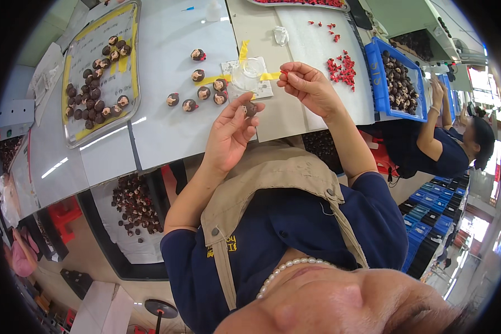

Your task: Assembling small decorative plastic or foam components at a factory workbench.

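My left hand (227, 136) holds a small brown doll head (250, 109) between thumb and fingers, just off the table's near edge. My right hand (313, 91) pinches a tiny red piece (284, 73), its exact shape mostly covered by the fingertips. Between both hands lies a clear round dish (245, 82) on a white square, with yellow tape strips (270, 76) around it. Left of the dish, several doll heads (198, 75) with brown hair and pale faces stand on the table; a few show red bits. Small red pieces (342, 71) are heaped beyond my right hand.
A metal tray (137, 42) with several doll heads is at left. A blue bin (377, 83) full of brown heads stands at right, near a co-worker (448, 147). A tray of red pieces (300, 4) sits at the far edge. Below the table is a dark-rimmed bin (119, 261).
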The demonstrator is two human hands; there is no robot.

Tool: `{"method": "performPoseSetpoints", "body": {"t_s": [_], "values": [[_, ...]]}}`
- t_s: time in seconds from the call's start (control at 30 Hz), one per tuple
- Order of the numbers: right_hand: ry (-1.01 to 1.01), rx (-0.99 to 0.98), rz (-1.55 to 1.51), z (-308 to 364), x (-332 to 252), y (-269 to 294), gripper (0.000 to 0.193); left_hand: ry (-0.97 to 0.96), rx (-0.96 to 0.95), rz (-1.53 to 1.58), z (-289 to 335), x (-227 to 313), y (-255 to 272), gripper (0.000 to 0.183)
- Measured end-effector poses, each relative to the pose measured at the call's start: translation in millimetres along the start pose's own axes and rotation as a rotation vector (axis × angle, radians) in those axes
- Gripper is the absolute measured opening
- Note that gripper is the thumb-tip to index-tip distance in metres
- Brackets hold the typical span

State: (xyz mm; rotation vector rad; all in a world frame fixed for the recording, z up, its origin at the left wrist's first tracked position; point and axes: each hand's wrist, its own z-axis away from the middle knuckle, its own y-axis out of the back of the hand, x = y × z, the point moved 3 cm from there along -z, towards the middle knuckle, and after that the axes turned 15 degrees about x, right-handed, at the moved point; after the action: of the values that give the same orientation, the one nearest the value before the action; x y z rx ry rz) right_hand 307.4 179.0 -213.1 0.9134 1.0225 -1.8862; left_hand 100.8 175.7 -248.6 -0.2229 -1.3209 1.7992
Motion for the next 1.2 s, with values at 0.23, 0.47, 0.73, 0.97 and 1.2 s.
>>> {"method": "performPoseSetpoints", "body": {"t_s": [0.23,0.47,0.73,0.97,1.2], "values": [[-0.050,-0.020,-0.045,-6,4,7,0.020,-0.002,0.014,-0.004,-3,0,-3,0.034],[-0.038,-0.051,-0.067,-7,3,11,0.020,-0.011,0.020,-0.030,-6,-1,-1,0.036],[0.004,0.035,-0.012,0,2,-9,0.021,-0.006,0.017,-0.019,-5,0,0,0.036],[-0.039,-0.049,0.031,-4,8,1,0.020,-0.010,-0.031,0.038,-5,0,1,0.034],[0.173,0.018,0.241,-3,-12,-14,0.022,-0.031,0.059,0.019,-3,-1,1,0.029]]}}
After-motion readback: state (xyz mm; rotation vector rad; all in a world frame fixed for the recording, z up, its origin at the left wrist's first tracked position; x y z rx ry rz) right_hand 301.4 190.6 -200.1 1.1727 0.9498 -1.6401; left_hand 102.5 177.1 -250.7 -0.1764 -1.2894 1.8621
